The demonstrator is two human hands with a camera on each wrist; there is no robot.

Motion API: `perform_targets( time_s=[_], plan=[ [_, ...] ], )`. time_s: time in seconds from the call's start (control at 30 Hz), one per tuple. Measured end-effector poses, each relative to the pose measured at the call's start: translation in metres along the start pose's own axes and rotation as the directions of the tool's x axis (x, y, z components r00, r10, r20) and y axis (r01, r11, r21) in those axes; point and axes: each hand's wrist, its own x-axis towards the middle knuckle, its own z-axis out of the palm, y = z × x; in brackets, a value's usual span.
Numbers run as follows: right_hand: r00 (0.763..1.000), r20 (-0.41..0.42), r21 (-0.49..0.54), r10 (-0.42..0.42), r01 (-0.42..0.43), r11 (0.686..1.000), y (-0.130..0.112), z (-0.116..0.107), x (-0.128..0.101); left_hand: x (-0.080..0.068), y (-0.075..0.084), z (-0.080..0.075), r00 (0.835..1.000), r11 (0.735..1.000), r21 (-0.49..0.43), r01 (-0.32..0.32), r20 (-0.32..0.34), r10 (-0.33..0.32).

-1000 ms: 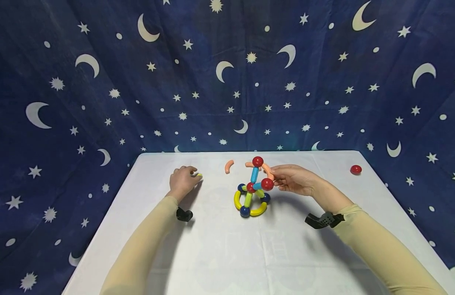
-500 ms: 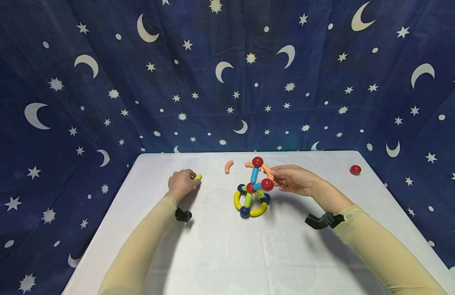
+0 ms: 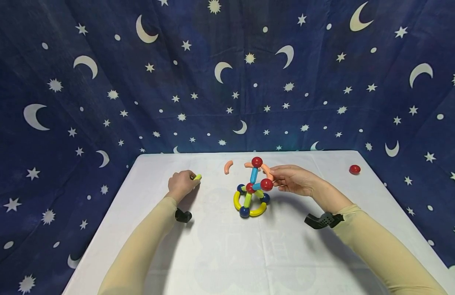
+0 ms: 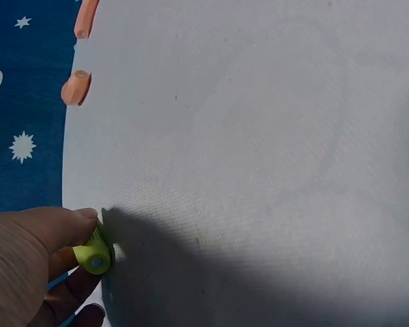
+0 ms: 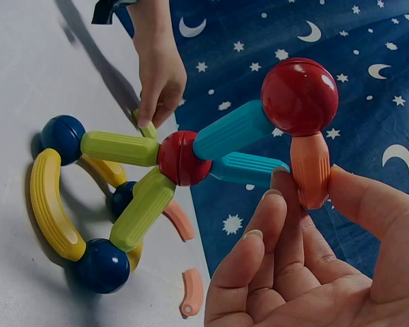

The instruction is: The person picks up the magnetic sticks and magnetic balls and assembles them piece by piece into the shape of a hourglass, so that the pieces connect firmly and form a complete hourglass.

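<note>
My left hand (image 3: 180, 184) pinches a lime-green magnetic rod (image 4: 94, 253) between thumb and fingers, low over the table's left side. Centre table stands a structure of magnetic rods and balls. Its base is a ring of curved yellow rods (image 5: 46, 197) and dark blue balls (image 5: 103, 266). Lime rods (image 5: 143, 211) rise from it to a red ball (image 5: 184, 158), and two blue rods (image 5: 235, 129) spread upward to larger red balls (image 5: 300, 95). My right hand (image 3: 295, 180) pinches a curved orange rod (image 5: 310, 170) at the structure's upper right, its end against a large red ball.
Two loose curved orange rods (image 3: 228, 167) lie near the back edge, one partly behind the structure. A red ball or half-ball (image 3: 354, 169) rests at the back right. A dark curtain (image 3: 198, 82) with moons and stars hangs behind the white table (image 3: 227, 254).
My left hand has drawn slightly back toward me, and more of the lime-green rod now shows in its fingers. The right hand and the structure have stayed in place.
</note>
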Motion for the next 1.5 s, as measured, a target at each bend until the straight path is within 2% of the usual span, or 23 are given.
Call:
perform_targets(
  time_s=[0.47, 0.63, 0.77, 0.83, 0.87, 1.0, 1.2, 1.3, 1.4, 1.5],
  plan=[
    [1.0, 0.022, 0.015, -0.022, 0.022, 1.0, 0.002, -0.002, 0.001, -0.004, 0.002, -0.002, 1.0, 0.999, -0.043, 0.005, -0.008, -0.005],
    [1.0, 0.014, 0.016, -0.02, 0.02, 1.0, 0.001, -0.001, 0.001, -0.004, 0.002, -0.001, 1.0, 0.993, -0.121, -0.011, -0.025, 0.008],
    [1.0, 0.006, 0.014, -0.018, 0.018, 1.0, 0.001, -0.001, 0.0, -0.004, 0.005, 0.0, 0.997, 0.97, -0.237, -0.057, -0.056, 0.045],
    [1.0, 0.004, 0.012, -0.016, 0.016, 1.0, 0.001, -0.001, 0.0, -0.005, 0.007, 0.001, 0.995, 0.938, -0.335, -0.086, -0.07, 0.066],
    [1.0, 0.003, 0.011, -0.015, 0.015, 1.0, 0.001, -0.001, 0.001, -0.005, 0.01, 0.001, 0.994, 0.914, -0.393, -0.1, -0.074, 0.077],
    [1.0, -0.006, 0.008, -0.008, 0.008, 1.0, 0.001, 0.0, 0.001, -0.009, 0.019, 0.007, 0.991, 0.795, -0.591, -0.134, -0.083, 0.105],
    [1.0, -0.016, 0.004, -0.004, 0.004, 1.0, 0.002, 0.001, 0.001, -0.019, 0.037, 0.013, 0.99, 0.652, -0.747, -0.13, -0.06, 0.129],
    [1.0, -0.016, 0.006, -0.003, 0.003, 1.0, 0.002, 0.001, 0.001, -0.026, 0.046, 0.014, 0.99, 0.598, -0.792, -0.119, -0.047, 0.135],
    [1.0, -0.017, 0.006, -0.003, 0.003, 1.0, 0.001, 0.001, 0.001, -0.033, 0.054, 0.013, 0.989, 0.558, -0.822, -0.114, -0.038, 0.146],
    [1.0, -0.019, 0.004, -0.002, 0.002, 1.0, 0.001, 0.001, 0.0, -0.038, 0.062, 0.013, 0.985, 0.529, -0.84, -0.122, -0.037, 0.169]
  ],
)
